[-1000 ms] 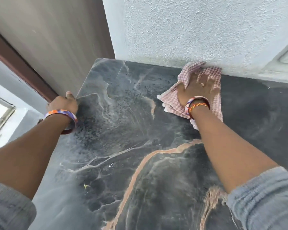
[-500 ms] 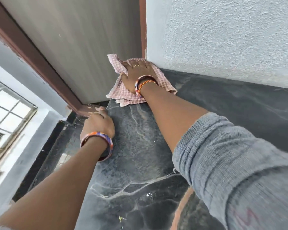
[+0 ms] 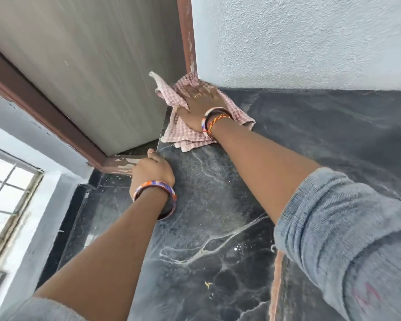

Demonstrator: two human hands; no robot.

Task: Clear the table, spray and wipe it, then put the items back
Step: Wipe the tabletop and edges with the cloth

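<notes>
- Head view, largest item: the table (image 3: 310, 144), a dark marbled slab, fills most of the frame and runs into a corner formed by a white textured wall (image 3: 299, 38) and a grey door (image 3: 83, 66) with a brown frame.
- No loose items show on the visible part of the table, so the clearing step appears done; fine droplets and a wet sheen on the near surface suggest spraying is done as well.
- A window (image 3: 7, 193) sits at the left edge, below the level of the table.
- The cloth (image 3: 183, 135), pink checked and folded in layers, lies flat in the far left corner of the table, one flap riding up against the door.
- The right hand (image 3: 202, 105) presses on the cloth with fingers straight and spread, palm down.
- The left hand (image 3: 152, 172) rests at the left edge of the table, fingers curled over that edge with the thumb on top.
- Judgement: wiping is in progress at the corner; the remaining surface and the return of the items are still outstanding.
</notes>
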